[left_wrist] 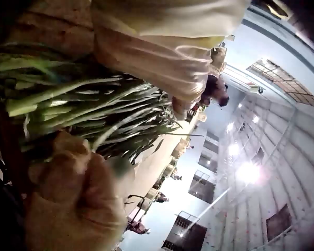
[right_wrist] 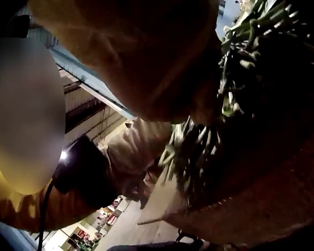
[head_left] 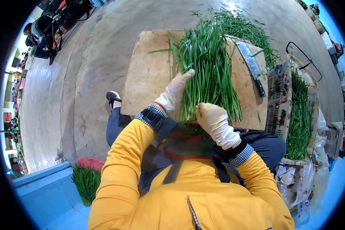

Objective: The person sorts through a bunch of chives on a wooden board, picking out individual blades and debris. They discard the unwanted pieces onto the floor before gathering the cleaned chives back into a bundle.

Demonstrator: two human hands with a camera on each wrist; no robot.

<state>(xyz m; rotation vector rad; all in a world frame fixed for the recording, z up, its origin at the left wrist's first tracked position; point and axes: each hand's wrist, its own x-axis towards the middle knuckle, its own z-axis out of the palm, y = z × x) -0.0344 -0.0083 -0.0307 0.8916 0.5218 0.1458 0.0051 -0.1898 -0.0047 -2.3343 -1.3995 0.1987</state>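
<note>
A thick bunch of garlic chives (head_left: 209, 61) lies lengthwise on a wooden board (head_left: 147, 73), pale stem ends toward the body. My gloved left hand (head_left: 175, 91) holds the bunch's left side, its thumb along the top and its other fingers hidden. At the stem ends, my gloved right hand (head_left: 214, 118) has its fingers curled. From the left wrist view, the thumb and forefinger of that right hand (left_wrist: 76, 193) pinch a stalk beside the bunch. The right wrist view is dark, with the right glove (right_wrist: 136, 57) near the stems (right_wrist: 191, 151).
A knife (head_left: 251, 60) with a black handle lies on the board's right side. Loose chive leaves (head_left: 243, 28) cover the floor beyond the board. To the right stands a plastic crate (head_left: 276, 101) beside more chives (head_left: 299, 122). Another bundle (head_left: 84, 184) sits at lower left.
</note>
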